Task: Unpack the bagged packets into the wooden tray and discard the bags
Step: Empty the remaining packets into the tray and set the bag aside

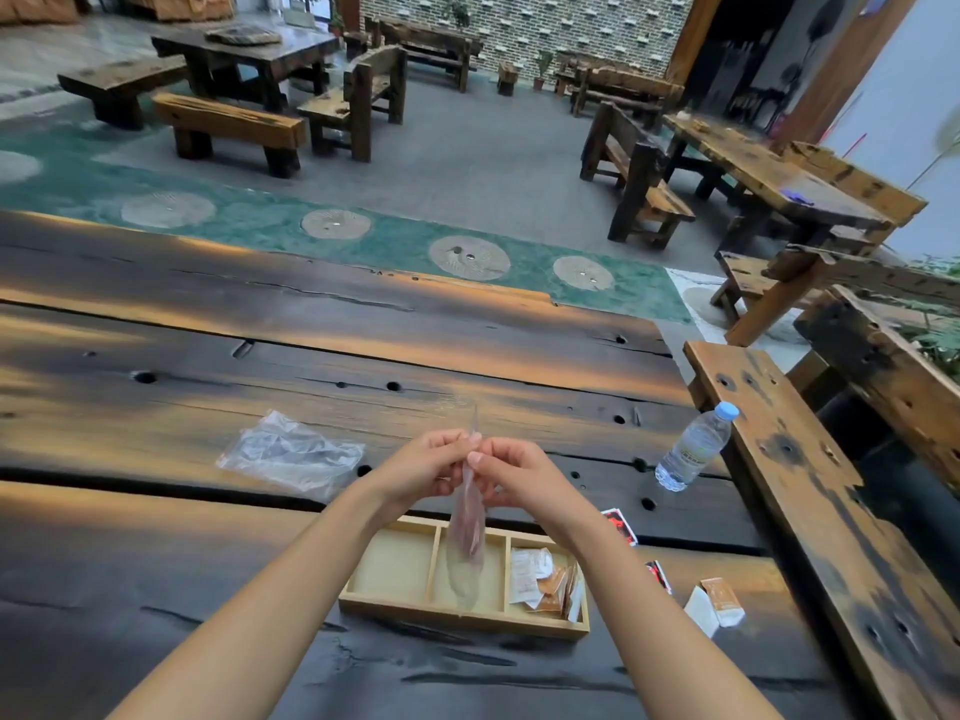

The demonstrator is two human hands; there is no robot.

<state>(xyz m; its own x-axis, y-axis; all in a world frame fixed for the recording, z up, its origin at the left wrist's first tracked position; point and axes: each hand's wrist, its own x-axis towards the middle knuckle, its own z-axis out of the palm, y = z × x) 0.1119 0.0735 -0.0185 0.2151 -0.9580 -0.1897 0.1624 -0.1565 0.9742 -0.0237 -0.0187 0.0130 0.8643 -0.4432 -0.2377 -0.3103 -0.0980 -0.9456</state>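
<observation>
Clear bag (466, 532) with reddish packets inside hangs from both hands, left hand (423, 467) and right hand (511, 472) pinched together on its top edge. Directly below the grip: tray (395, 566), middle slot; packets (545, 579) fill the slot right of it. Empty bag (291, 454) lies left of grip. Risk: a sudden tear dumps packets outside tray, onto table (311, 356).

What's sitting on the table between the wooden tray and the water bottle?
In the head view, a red-and-black packet lies between the wooden tray and the water bottle, partly hidden behind the right hand's forearm.
</observation>
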